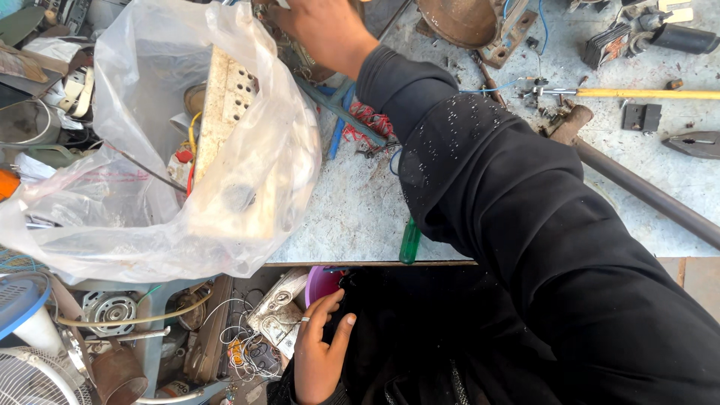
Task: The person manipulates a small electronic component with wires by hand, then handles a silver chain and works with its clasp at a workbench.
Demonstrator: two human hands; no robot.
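Two hands apart: my right hand [324, 30] far, grip unclear, beside clear plastic bag [150, 187]; left hand [319, 352] near, fingers spread, below grey bench [360, 202].

Your right hand [324, 30] cut off at the fingers by the top edge, its grip unreadable, your black sleeve [525, 225] hiding most of the green-handled screwdriver [409, 241], the cream perforated switch board [225, 127] blurred behind the clear plastic bag [150, 187].
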